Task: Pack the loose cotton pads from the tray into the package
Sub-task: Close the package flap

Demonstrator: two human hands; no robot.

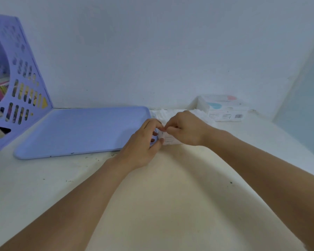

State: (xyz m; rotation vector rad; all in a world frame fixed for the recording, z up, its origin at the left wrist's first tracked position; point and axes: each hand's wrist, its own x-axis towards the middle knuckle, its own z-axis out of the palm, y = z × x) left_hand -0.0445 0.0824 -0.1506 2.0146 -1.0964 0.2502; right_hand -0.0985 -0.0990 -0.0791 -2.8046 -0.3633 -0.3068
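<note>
A lavender tray [76, 131] lies flat on the white table, and no loose pads show on its surface. Right of it lies the clear package [168, 139] filled with white cotton pads, stretching back toward the wall [157, 113]. My left hand [143, 142] grips the near end of the package, thumb and fingers curled around its mouth. My right hand [185, 130] pinches the same end from the right, fingertips meeting those of my left hand. Much of the package is hidden under my right hand.
A lavender perforated file holder [16, 84] with books stands at the far left against the wall. A white box with a barcode [223, 109] sits at the back right. A pale panel [304, 98] rises at the right edge.
</note>
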